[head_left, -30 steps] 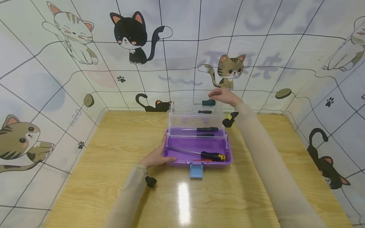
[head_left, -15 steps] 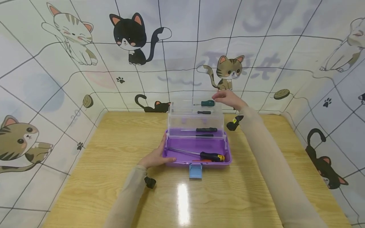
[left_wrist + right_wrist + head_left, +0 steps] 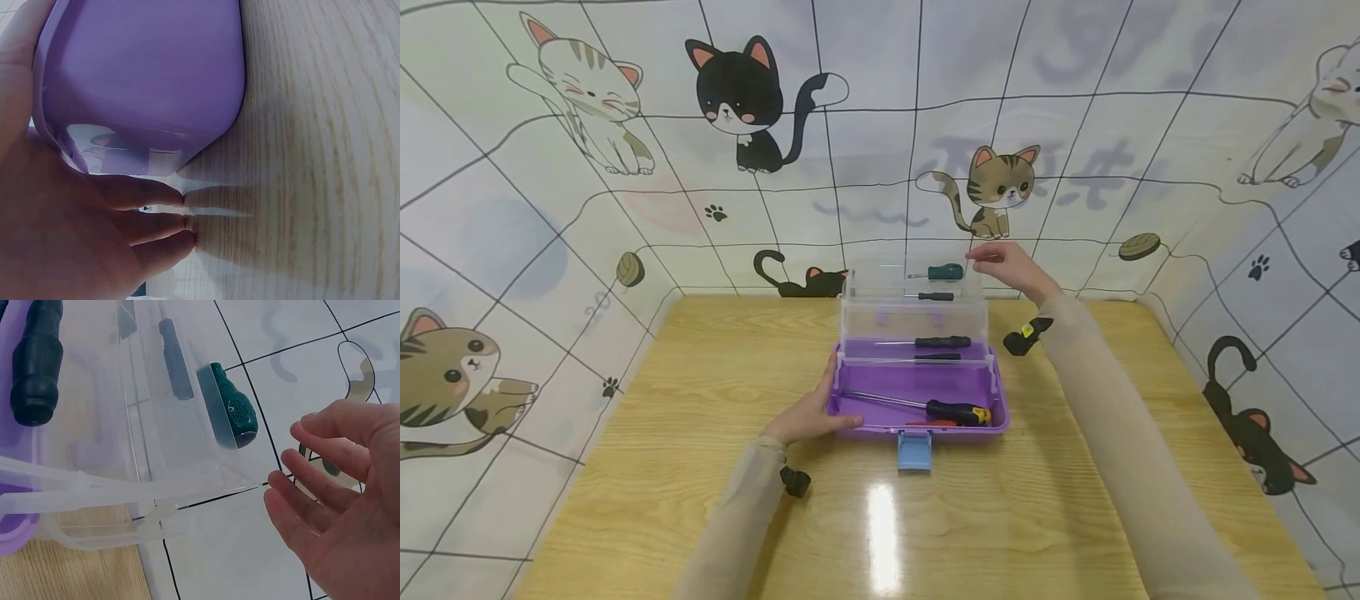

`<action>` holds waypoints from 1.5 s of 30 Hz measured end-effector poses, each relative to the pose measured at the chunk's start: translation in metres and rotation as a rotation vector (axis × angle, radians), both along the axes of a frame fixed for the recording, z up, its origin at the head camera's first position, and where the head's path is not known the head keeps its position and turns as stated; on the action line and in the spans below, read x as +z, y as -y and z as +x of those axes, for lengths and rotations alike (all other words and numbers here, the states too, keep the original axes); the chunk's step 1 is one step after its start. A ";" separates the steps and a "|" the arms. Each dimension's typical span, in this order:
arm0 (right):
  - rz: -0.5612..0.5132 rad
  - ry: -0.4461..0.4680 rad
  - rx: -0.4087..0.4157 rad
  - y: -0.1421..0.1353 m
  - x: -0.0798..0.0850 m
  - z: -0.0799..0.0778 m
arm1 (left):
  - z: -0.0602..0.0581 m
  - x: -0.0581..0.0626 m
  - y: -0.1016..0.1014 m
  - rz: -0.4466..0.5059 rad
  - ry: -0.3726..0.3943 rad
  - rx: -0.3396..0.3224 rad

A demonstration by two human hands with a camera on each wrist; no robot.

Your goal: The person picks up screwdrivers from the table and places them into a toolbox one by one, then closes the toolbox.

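Observation:
A purple toolbox (image 3: 917, 380) stands on the table with its clear stepped trays (image 3: 865, 317) raised at the back. My left hand (image 3: 807, 417) rests round its front left corner, thumb along the front and fingers straight against the side wall (image 3: 150, 69). Beside the top tray's right end, my right hand (image 3: 1011, 265) holds nothing, its fingers (image 3: 306, 503) loosely bent and apart from the tray. A green-handled screwdriver (image 3: 945, 272) lies in that top tray. Lower trays bear black-handled screwdrivers (image 3: 943, 342). A long black-and-yellow screwdriver (image 3: 958, 412) lies in the base.
A blue latch (image 3: 914, 451) hangs at the toolbox's front. Something red (image 3: 932, 423) shows partly beneath the long screwdriver. Wood-grain table (image 3: 715, 358) surrounds the toolbox, and a cat-patterned cloth wall (image 3: 880, 150) rises close behind it.
My right hand has moved right, away from the green-handled screwdriver, which stays in the top tray. The left hand has kept its place on the toolbox.

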State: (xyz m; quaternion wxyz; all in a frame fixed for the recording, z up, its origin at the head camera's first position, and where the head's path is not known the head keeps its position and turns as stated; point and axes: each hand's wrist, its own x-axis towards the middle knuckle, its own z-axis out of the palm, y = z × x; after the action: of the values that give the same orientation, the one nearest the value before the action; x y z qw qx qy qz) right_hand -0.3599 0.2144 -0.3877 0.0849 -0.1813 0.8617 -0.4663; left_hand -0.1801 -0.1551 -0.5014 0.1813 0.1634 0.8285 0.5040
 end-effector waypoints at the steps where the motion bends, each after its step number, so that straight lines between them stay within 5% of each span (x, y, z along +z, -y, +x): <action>1: -0.008 0.001 -0.004 0.000 0.000 0.001 | 0.000 0.000 0.000 -0.001 0.004 0.002; 23: -0.050 -0.055 -0.029 -0.019 -0.025 0.020 | 0.003 -0.003 0.001 0.000 -0.002 -0.001; 38: -0.043 0.001 -0.036 -0.025 -0.030 0.037 | 0.003 0.002 0.000 -0.001 -0.013 -0.006; 45: -0.014 0.032 -0.056 -0.033 -0.056 0.028 | 0.002 0.002 0.000 0.009 -0.012 -0.007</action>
State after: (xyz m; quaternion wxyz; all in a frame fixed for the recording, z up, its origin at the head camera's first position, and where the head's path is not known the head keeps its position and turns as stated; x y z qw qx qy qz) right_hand -0.3314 0.2472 -0.4433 0.0844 -0.1500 0.8617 -0.4773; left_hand -0.1779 -0.1554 -0.4997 0.1775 0.1702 0.8267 0.5061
